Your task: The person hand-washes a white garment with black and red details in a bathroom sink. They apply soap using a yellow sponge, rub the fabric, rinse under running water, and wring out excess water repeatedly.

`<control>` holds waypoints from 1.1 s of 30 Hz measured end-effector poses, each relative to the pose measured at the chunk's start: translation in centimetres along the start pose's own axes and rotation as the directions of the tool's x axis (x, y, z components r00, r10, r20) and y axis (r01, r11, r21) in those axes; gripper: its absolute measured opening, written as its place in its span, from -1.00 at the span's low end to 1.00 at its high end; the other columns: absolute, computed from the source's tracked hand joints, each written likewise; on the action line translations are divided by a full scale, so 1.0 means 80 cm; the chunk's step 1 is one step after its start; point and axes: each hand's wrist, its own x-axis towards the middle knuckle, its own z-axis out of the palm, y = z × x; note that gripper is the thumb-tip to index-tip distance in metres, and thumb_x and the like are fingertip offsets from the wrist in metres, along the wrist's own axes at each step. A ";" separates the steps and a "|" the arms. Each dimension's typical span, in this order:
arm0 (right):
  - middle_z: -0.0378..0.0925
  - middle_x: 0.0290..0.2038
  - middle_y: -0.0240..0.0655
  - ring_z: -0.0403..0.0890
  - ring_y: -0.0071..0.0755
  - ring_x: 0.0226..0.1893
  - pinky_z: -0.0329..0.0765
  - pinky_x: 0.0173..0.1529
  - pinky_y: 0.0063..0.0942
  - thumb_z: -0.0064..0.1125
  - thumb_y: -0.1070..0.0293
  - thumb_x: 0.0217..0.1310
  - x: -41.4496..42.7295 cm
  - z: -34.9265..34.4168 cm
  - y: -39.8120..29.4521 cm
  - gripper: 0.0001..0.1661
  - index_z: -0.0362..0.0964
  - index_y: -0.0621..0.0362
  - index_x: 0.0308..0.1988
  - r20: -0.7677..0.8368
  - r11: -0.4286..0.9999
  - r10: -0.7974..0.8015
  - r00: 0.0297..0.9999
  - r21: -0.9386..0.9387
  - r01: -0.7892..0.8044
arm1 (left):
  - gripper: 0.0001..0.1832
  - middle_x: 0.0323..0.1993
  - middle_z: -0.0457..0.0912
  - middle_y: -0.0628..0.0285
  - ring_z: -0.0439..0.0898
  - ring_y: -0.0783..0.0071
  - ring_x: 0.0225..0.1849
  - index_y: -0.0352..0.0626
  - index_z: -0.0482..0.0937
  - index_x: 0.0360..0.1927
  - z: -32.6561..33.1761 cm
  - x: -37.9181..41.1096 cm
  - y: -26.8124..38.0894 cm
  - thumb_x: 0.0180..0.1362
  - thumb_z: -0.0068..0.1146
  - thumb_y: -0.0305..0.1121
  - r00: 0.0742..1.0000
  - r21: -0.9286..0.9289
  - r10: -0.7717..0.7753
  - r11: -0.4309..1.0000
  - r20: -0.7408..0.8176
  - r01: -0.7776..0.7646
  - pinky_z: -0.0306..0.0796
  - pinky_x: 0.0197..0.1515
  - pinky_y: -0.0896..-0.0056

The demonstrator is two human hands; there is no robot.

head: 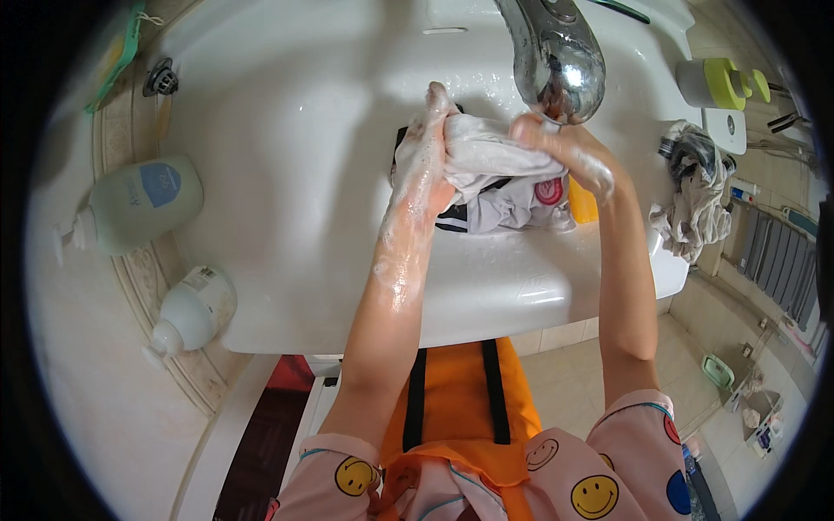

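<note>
In the white sink (280, 189), my left hand (433, 150) is covered with soap suds and presses against a wet white cloth (482, 153). My right hand (554, 146), partly blurred and partly behind the faucet, grips the cloth's other side. Beneath it lies a light garment (508, 208) with a pink round patch and black-and-white striped trim. A yellow object (583, 200), perhaps a soap bar, rests beside my right wrist. The chrome faucet (560, 65) hangs over my right hand.
Two pump bottles (146, 205) (195, 309) stand on the left ledge. At the right are a green-topped bottle (717, 83) and a bunched wet cloth (694, 189) on the sink's edge. A drain fitting (161, 79) sits at the upper left.
</note>
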 end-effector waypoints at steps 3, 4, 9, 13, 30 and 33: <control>0.57 -0.21 -0.20 0.60 -0.39 -0.23 0.52 -0.12 -0.50 0.17 0.40 -0.03 -0.024 0.003 -0.013 -0.49 0.37 0.29 -0.01 -0.071 0.998 -0.068 0.995 -0.014 0.067 | -0.35 -0.31 0.49 0.21 0.52 0.49 -0.25 -0.32 0.42 -0.14 0.003 0.002 -0.004 0.08 0.20 0.15 0.996 0.052 0.082 0.995 -0.023 -0.081 0.48 -0.22 0.46; 0.57 -0.22 -0.20 0.59 -0.42 -0.23 0.52 -0.13 -0.53 0.13 0.43 -0.02 -0.022 0.009 -0.024 -0.51 0.38 0.28 -0.01 -0.137 0.966 -0.081 0.987 0.233 0.111 | -0.32 -0.30 0.49 0.20 0.52 0.48 -0.23 -0.34 0.41 -0.11 0.006 0.004 -0.008 0.07 0.21 0.16 0.993 0.093 0.108 0.990 -0.047 -0.103 0.48 -0.22 0.46; 0.58 -0.43 -0.24 0.57 -0.42 -0.53 0.51 -0.39 -0.45 0.09 0.40 -0.03 -0.052 0.087 -0.035 -0.72 0.50 0.23 -0.23 -0.341 0.953 -0.300 0.891 -0.140 0.267 | -0.38 -0.46 0.37 0.34 0.36 0.56 -0.44 -0.32 0.46 -0.12 0.014 0.039 -0.053 0.14 0.15 0.13 1.000 -0.096 0.010 0.995 -0.011 -0.011 0.36 -0.39 0.49; 0.53 -0.59 -0.18 0.51 -0.05 -0.61 0.53 -0.31 -0.32 0.14 -0.07 0.06 -0.066 0.157 0.005 -0.56 0.51 0.09 -0.57 0.013 0.413 -0.788 0.616 -0.730 0.544 | -0.63 -0.27 0.50 0.30 0.48 0.44 -0.21 0.02 0.51 -0.38 -0.039 0.065 -0.087 0.33 -0.14 0.04 0.774 -0.441 0.112 0.867 0.624 0.230 0.41 -0.20 0.35; 0.44 -0.67 -0.19 0.53 -0.12 -0.63 0.47 -0.47 -0.33 0.22 0.21 -0.05 -0.012 0.172 0.004 -0.79 0.49 0.11 -0.55 -0.235 0.460 -0.837 0.494 -0.791 0.404 | -0.67 -0.28 0.52 0.24 0.49 0.48 -0.23 -0.01 0.54 -0.26 -0.040 0.072 -0.060 0.36 -0.18 -0.06 0.603 -0.499 0.246 0.815 0.759 0.294 0.39 -0.14 0.41; 0.48 -0.64 -0.18 0.55 -0.11 -0.61 0.47 -0.48 -0.30 0.21 0.19 -0.06 -0.009 0.143 0.009 -0.78 0.52 0.12 -0.50 -0.174 0.417 -0.776 0.607 -0.863 0.286 | -0.72 -0.38 0.48 0.37 0.49 0.51 -0.31 0.04 0.51 -0.27 0.014 0.009 -0.022 0.33 -0.11 -0.04 0.884 -0.415 -0.159 0.837 0.439 0.357 0.42 -0.28 0.39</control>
